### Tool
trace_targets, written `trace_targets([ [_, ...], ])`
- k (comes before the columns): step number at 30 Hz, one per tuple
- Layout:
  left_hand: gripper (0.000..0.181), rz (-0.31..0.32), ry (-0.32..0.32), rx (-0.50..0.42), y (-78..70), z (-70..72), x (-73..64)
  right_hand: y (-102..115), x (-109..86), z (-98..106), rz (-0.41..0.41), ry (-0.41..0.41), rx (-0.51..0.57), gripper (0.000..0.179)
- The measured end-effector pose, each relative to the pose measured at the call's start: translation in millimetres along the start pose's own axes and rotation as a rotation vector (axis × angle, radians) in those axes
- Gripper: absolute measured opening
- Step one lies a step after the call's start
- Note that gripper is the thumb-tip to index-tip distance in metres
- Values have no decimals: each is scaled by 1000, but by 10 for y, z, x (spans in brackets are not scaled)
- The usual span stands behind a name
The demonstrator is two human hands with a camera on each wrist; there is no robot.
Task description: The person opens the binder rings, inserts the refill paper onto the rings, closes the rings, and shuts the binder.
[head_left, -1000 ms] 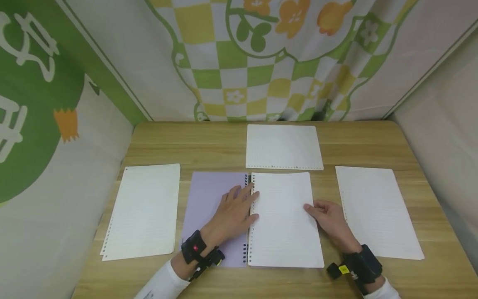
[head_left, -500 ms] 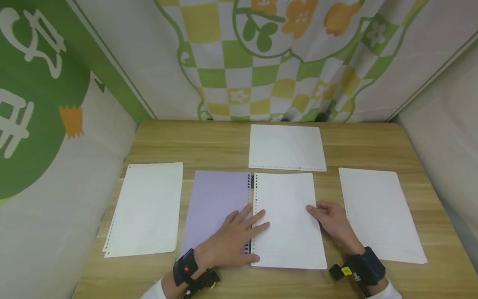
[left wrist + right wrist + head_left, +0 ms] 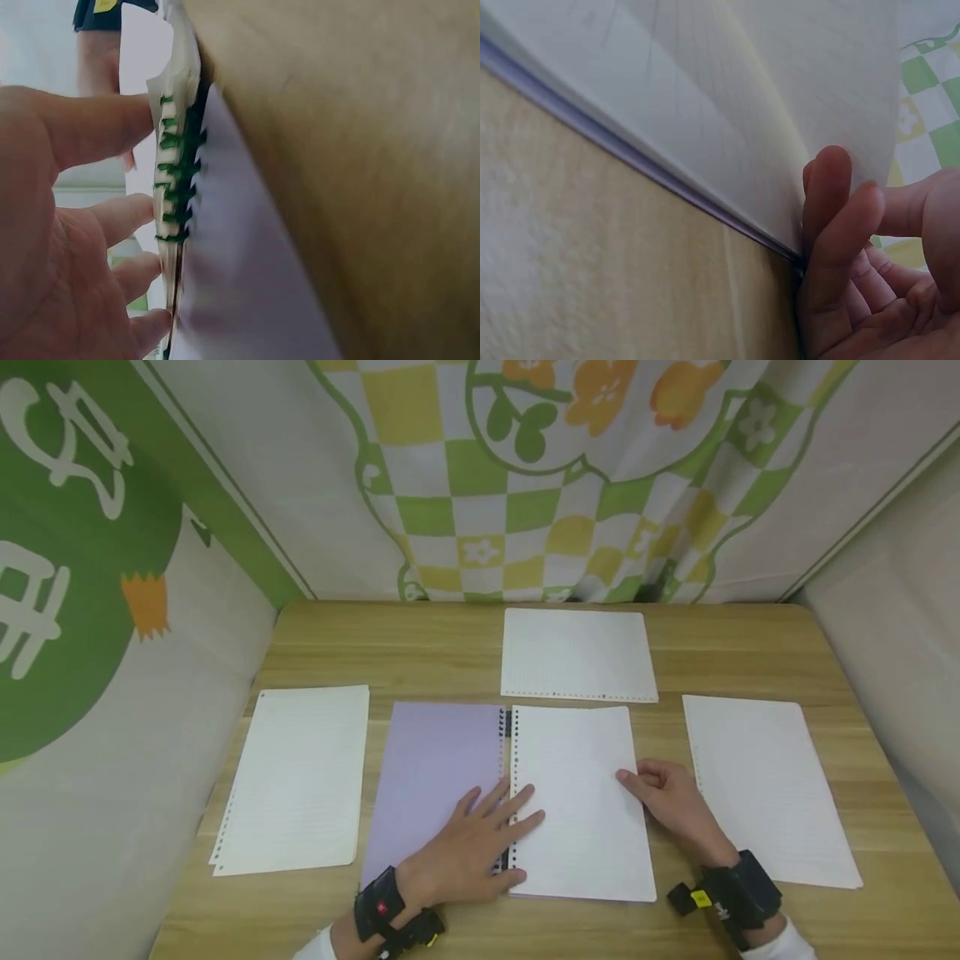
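Open notebook [image 3: 532, 752], centre tabletop [image 3: 405, 647]. L. hand [image 3: 465, 856]: fingers straight, spread across rings [image 3: 174, 169]. R. hand [image 3: 667, 793]: fingers pinching page [image 3: 577, 810] by outer edge. Risk, I'd say: page might tear at punched holes [image 3: 515, 747] if tugged w/ rings engaged; notebook could slip if L. pressure eases.
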State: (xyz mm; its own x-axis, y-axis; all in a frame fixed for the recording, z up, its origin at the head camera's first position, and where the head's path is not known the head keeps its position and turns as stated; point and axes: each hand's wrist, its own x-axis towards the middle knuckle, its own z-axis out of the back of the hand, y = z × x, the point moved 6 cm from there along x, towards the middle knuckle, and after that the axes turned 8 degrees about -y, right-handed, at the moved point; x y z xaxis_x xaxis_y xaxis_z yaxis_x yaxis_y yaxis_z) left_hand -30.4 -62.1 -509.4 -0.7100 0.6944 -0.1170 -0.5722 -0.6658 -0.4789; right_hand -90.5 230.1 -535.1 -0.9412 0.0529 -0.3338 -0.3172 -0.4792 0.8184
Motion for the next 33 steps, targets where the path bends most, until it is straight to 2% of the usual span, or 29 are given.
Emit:
trace_targets([
  [3, 71, -4, -15, 12, -27, -11, -11, 46, 2, 17, 54, -9, -38, 37],
  [5, 68, 12, -49, 22, -41, -3, -41, 76, 1, 20, 82, -13, -54, 38],
  [7, 62, 46, -110, 35, -50, 19, -83, 98, 1, 20, 104, -13, -63, 39],
  [10, 44, 112, -224, 42, -65, 56, -148, 112, 5, 23, 118, -11, -71, 39],
  [13, 32, 148, -284, 38, -92, 62, -189, 116, 12, 32, 123, -12, -85, 38],
  [19, 36, 127, -233, 20, -141, 13, -192, 111, 24, 49, 118, -6, -98, 38],
  [26, 46, 147, -202, 22, -129, 1, -182, 88, 34, 66, 103, 19, -127, 40],
  [33, 48, 165, -210, 52, -122, -12, -194, 80, 10, 87, 105, 20, -153, 35],
])
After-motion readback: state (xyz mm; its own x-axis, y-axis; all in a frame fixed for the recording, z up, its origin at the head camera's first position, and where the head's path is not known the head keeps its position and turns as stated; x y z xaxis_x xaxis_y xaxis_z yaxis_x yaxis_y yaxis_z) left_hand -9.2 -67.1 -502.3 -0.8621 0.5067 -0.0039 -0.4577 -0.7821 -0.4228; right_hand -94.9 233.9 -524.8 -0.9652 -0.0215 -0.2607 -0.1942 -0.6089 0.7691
